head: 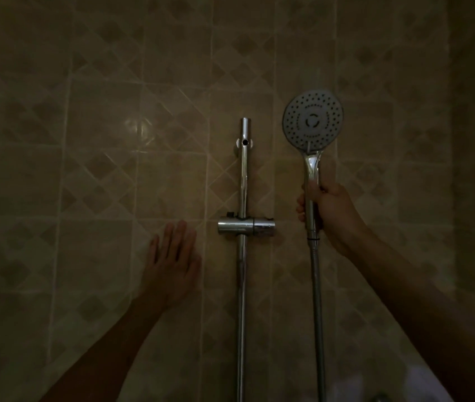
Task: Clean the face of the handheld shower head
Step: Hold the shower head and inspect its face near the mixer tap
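I see the shower head (313, 119) upright, round grey dotted face toward me, chrome handle below it

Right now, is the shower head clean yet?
Not yet. Done: the shower head is off its holder on the rail. In hand: the right hand grips its handle, face toward the camera. The left hand is open, holding no cloth. Left: wiping the face.
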Available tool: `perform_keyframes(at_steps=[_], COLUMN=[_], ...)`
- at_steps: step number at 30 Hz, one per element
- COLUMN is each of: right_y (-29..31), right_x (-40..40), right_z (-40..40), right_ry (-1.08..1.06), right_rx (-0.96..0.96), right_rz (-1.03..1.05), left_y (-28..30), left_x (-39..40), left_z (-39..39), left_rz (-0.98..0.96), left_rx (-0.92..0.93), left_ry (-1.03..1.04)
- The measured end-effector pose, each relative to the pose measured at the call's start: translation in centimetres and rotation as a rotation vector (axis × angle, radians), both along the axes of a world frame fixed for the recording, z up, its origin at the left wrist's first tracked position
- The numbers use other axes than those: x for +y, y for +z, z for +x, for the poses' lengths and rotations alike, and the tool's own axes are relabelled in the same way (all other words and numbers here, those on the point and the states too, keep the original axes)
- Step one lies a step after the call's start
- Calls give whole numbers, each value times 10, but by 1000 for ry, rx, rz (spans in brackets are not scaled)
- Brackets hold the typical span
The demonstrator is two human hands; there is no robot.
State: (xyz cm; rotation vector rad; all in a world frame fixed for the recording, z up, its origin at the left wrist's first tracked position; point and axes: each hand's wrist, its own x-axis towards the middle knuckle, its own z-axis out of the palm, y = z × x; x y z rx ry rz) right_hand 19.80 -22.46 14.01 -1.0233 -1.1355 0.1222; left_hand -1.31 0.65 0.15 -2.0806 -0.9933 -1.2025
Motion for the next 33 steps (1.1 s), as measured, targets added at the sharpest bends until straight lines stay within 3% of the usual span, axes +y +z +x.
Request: perform_keyframes(at_steps=[4,10,12,14,17,28,33], right_y=[-38,-94,-116,-140,-178,-276,-305], right_x=[-28,-69,-82,-93,-102,-136,-152], right_z=[4,-9,-13,-16,-20,-72,-92], right_ry=[28,144,189,222,222,390,433], right_rx=[15,56,79,103,155,427,524], right_rz=[-79,-131,-145,-189,-262,-407,-458], left_y=[5,28,27,15,-15,-187,-244], left_x=[-11,-27,-39,-65,-112,-298,-363], left_z=[-10,-17,-19,-19,-23,-19,-8], left_rz=[-110,-400,-545,-743,-837,-1673,-1729], left_rx=[32,88,115,-5,-238,-675,-908], left_ry=[-43,-31,-122,-271,-283,-859,-1039])
